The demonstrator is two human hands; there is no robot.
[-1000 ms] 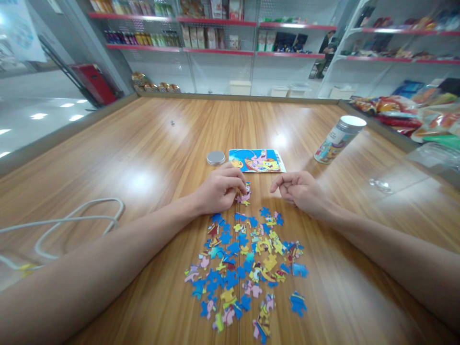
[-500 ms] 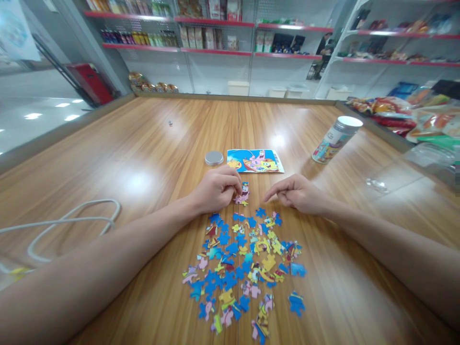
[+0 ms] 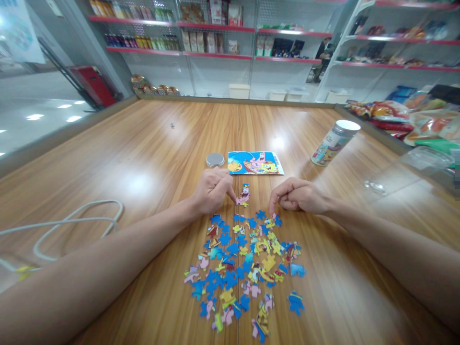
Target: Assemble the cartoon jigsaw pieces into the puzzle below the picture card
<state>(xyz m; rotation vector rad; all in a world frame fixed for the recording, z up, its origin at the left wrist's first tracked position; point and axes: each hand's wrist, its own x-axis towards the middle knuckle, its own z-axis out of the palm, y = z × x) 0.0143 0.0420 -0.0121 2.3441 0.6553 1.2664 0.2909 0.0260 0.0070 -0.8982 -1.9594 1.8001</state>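
The curled left hand [image 3: 215, 190] has a finger at the joined puzzle bits [image 3: 245, 194] and the curled right hand [image 3: 299, 196] points at loose pieces [image 3: 269, 261] on the bench [image 3: 161, 158], maybe choosing one, so next needs gentle sliding.

Loose puzzle pieces [image 3: 230, 279] lie spread along the tabletop's [image 3: 161, 143] middle, toward its near edge. Just beyond them sits a joined strip [image 3: 245, 192], between the left hand [image 3: 214, 191] and the right hand [image 3: 298, 195]. Behind the strip lies a card [image 3: 255, 164], with a lid [image 3: 215, 160] just left of it. A canister [image 3: 334, 144] stands toward the right edge, a cable [image 3: 89, 219] lies toward the left; shelves [image 3: 218, 56] rise behind the far edge.
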